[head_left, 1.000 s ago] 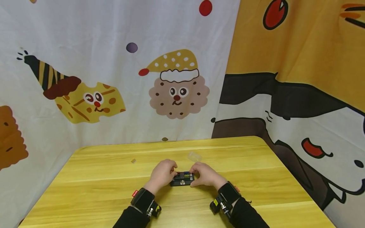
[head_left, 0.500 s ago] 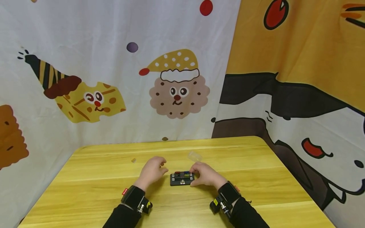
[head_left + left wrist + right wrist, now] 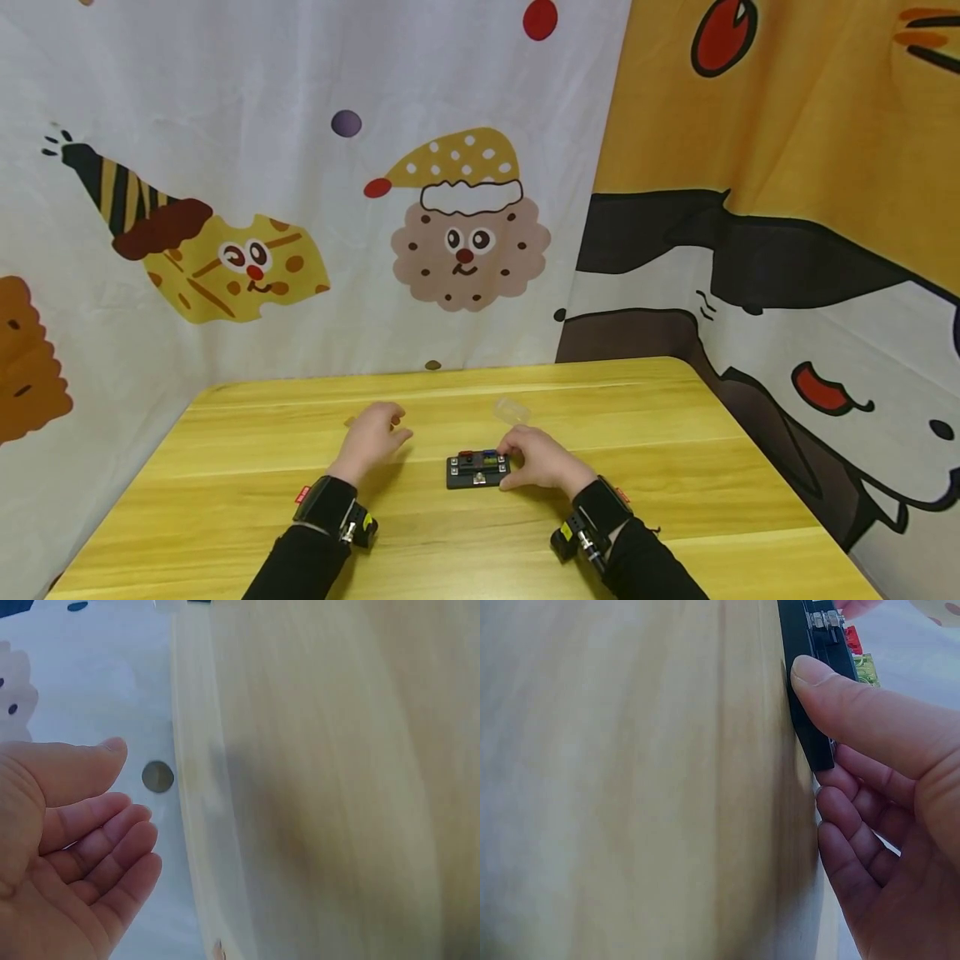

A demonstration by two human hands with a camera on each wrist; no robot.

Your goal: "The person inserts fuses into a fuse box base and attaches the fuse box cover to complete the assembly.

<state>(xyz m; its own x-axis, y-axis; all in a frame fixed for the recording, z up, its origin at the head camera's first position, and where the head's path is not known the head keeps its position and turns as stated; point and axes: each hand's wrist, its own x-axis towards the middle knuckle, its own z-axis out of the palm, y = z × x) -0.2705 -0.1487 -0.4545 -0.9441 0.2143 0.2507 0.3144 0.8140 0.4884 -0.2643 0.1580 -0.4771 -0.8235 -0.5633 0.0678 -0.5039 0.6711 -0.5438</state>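
Note:
A black fuse block [image 3: 477, 470] with metal screw terminals lies on the table, with red, blue and yellow-green blade fuses along its far side. My right hand [image 3: 542, 459] holds the block's right end. In the right wrist view, the thumb [image 3: 814, 671] presses on the block's edge [image 3: 821, 750] and the fingers curl behind it. My left hand [image 3: 372, 439] is over the table to the left, its fingers loosely bent and holding nothing. Beside that hand sits a small tan piece [image 3: 349, 422], partly hidden; it is too small to identify for sure.
A clear plastic cover [image 3: 512, 410] lies on the wooden table [image 3: 637, 417] behind the block. A printed cloth [image 3: 285, 183] hangs past the far edge of the table. Each wrist wears a black strap with a small camera.
My left hand has let go of the block's left end and moved left, towards the small tan piece. My right hand has stayed on the block, which has hardly moved.

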